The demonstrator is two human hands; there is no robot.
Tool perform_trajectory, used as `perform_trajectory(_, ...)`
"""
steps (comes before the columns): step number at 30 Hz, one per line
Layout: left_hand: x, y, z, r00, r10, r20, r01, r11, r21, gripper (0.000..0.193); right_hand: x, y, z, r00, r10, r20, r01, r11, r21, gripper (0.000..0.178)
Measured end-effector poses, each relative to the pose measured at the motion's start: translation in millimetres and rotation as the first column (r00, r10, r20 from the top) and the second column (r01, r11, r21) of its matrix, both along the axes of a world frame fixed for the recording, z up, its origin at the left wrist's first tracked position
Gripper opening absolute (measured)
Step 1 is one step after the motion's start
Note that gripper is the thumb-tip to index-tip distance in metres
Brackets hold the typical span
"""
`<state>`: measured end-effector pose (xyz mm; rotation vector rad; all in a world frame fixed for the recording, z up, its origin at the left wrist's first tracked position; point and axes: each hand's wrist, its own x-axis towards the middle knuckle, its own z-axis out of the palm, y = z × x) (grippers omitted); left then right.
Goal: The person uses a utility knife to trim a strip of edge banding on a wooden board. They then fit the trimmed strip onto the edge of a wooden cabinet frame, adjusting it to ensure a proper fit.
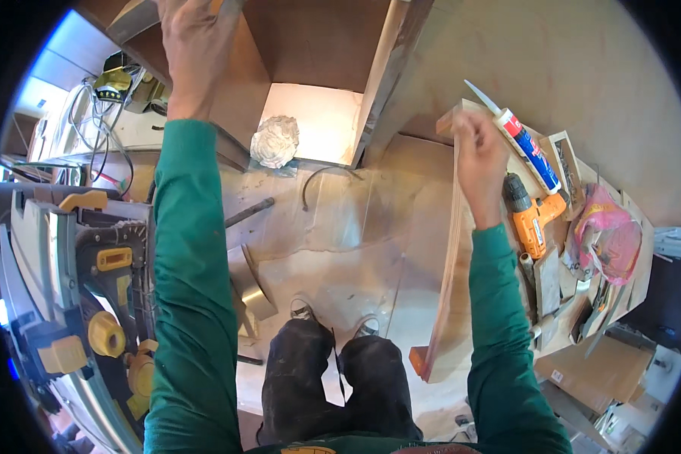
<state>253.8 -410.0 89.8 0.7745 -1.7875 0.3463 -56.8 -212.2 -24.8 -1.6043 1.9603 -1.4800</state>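
Observation:
My left hand (193, 49) reaches up at the top edge, beside the side panel of a brown wooden cabinet (242, 83). Its fingers run out of the picture, so their grip is hidden. Over the near corner of a wooden workbench (445, 295), my right hand (479, 155) is closed, fingers curled and slightly blurred; anything inside it cannot be made out. Right of that hand lies a white, blue and red sealant cartridge (530, 151) with a long pale nozzle. An orange and black cordless drill (533, 216) rests just below the cartridge.
A crumpled white wad (275, 141) sits at the cabinet's lit base. The bench also bears a pink plastic bag (605, 234) and several hand tools. At left stands a grey and yellow machine (76, 280), with coiled cables (98, 113) behind. A dark rod (250, 213) lies on the floor.

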Motion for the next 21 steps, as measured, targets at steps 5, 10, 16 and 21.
perform_trajectory(5, 18.4, -17.0, -0.7, 0.999, 0.028, 0.043, -0.021, 0.985, -0.171, 0.057, 44.0, -86.4, 90.8, 0.997, 0.001, -0.079, -0.027, 0.940, -0.339, 0.054)
perform_trajectory(10, 12.2, -22.1, -0.6, 1.000, 0.001, 0.018, 0.003, 0.979, -0.203, 0.063, 58.0, -144.2, 111.1, 0.985, 0.170, -0.041, -0.172, 0.893, -0.417, 0.071)
perform_trajectory(16, 26.8, -26.3, -6.2, 0.998, -0.067, 0.005, 0.066, 0.978, -0.199, 0.068, 78.0, -136.8, 114.5, 0.922, -0.166, -0.350, -0.081, 0.802, -0.592, 0.068)
perform_trajectory(21, 27.7, -34.1, -6.0, 0.994, -0.096, 0.052, 0.106, 0.968, -0.229, 0.070, 67.0, -118.5, 150.2, 0.352, -0.484, -0.801, -0.212, 0.793, -0.572, 0.061)
